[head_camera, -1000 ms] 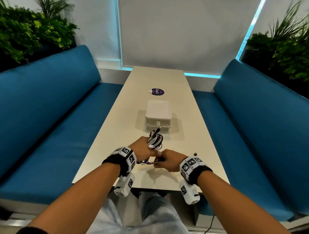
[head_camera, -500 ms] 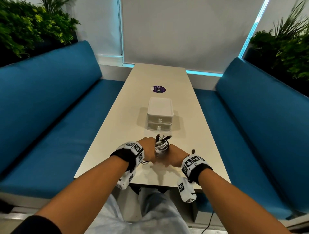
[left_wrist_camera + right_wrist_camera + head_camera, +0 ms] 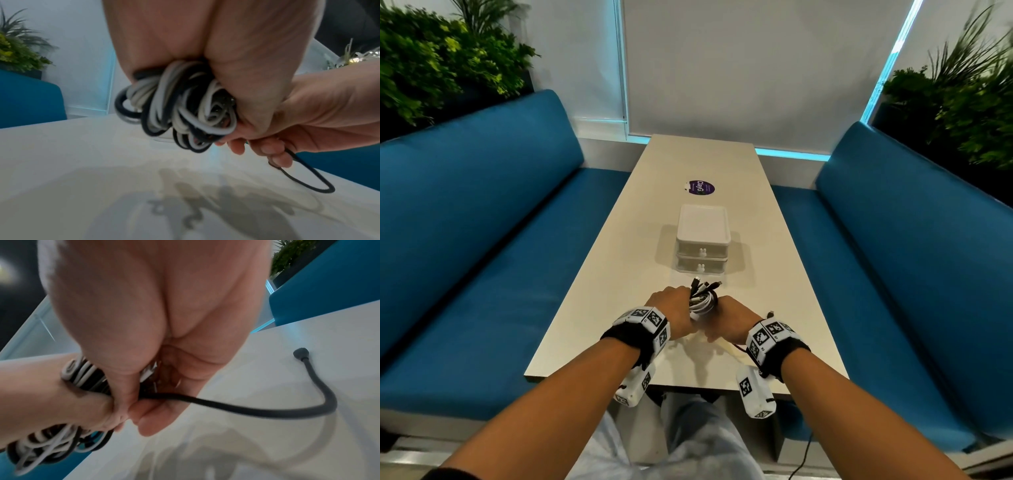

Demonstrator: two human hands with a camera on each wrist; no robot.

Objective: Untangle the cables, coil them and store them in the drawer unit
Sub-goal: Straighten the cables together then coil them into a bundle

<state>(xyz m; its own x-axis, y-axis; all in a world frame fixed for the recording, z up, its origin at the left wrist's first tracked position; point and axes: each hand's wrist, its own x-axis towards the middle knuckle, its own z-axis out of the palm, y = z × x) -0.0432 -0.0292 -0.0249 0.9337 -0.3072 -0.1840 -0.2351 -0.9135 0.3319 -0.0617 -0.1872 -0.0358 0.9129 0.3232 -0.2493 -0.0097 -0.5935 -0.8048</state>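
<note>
A bundle of black and white cables point(image 3: 702, 301) point(image 3: 176, 107) point(image 3: 47, 444) hangs just above the table's near end, with several plugs sticking up from it. My left hand point(image 3: 671, 313) point(image 3: 236, 68) grips the bundle from the left. My right hand point(image 3: 732, 317) point(image 3: 144, 402) meets it from the right and pinches a loose black cable point(image 3: 257, 408) point(image 3: 304, 177), whose end lies on the table point(image 3: 808, 308). The white two-drawer unit point(image 3: 702, 240) stands just beyond the hands, both drawers shut.
A round purple sticker point(image 3: 700, 187) lies on the table past the drawer unit. Blue bench seats point(image 3: 482, 274) point(image 3: 911, 274) flank the narrow table. Plants point(image 3: 431, 68) stand behind both backrests.
Both hands have moved forward, closer to the drawer unit, carrying the cable bundle. The right hand has closed in against the bundle.
</note>
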